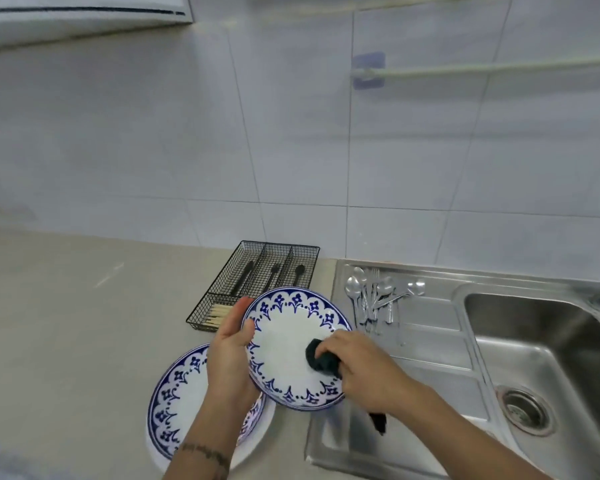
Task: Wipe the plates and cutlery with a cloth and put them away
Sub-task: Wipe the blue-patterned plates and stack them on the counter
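Observation:
My left hand point(231, 351) grips the left rim of a white plate with a blue pattern point(284, 341), held tilted above the counter. My right hand point(357, 365) holds a bunched dark cloth point(321, 358) against the plate's inner face, and a tail of the cloth hangs below my wrist. On the counter beneath sits a second blue-patterned plate point(177, 393) on top of a plain white plate point(262, 431). Several silver spoons and forks point(374, 296) lie on the sink's draining board.
A black wire cutlery tray point(267, 258) stands behind the plates, holding black cutlery and wooden sticks. The steel sink basin point(551, 358) with its drain is at the right. A tiled wall rises behind the beige counter point(66, 323).

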